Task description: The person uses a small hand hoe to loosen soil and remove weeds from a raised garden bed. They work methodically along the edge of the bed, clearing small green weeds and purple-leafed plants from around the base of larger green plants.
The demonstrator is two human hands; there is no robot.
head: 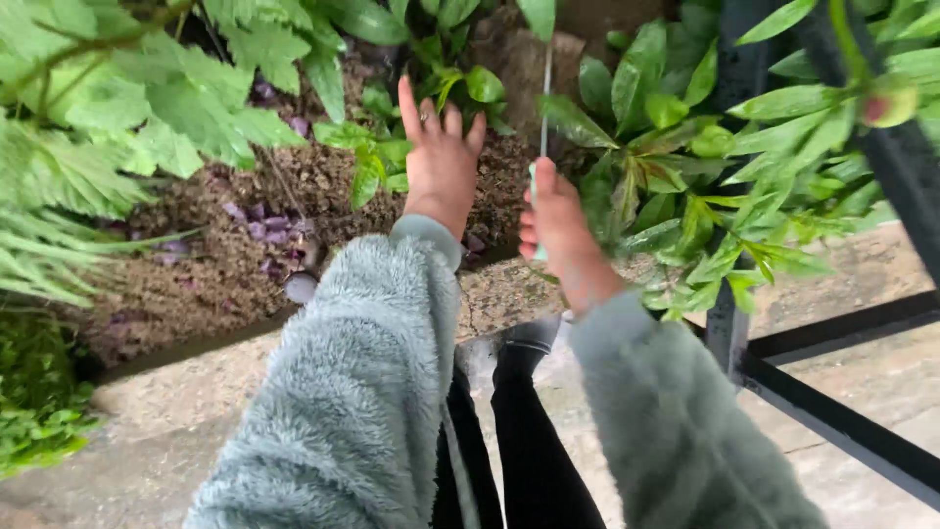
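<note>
The garden tool [541, 127] is standing almost upright in the right hand [555, 220]; it is showing a pale green handle low in the fist and a thin grey metal shaft going up past the leaves; its upper end is leaving the picture, so I cannot tell what kind of tip it has. The right hand is closing firmly around the handle, with the thumb lying on top. The left hand [443, 157] is reaching forward just beside it, open wide with the fingers spread, the back of the hand facing the camera; it is holding nothing and is hovering over a small green seedling [377, 157] in the soil bed [245, 245]. Both arms are wearing fluffy grey-green sleeves [362, 382].

Some fallen purple petals [269, 230] are lying on the brown soil to the left; large ferns [117, 108] are hanging over that side. To the right of the tool a leafy shrub [705, 186] is spreading its long glossy leaves; a black metal frame [832, 421] is standing behind it. A stone kerb [196, 377] is running along the edge of the bed; below, dark trouser legs [534, 441] are showing between the sleeves.
</note>
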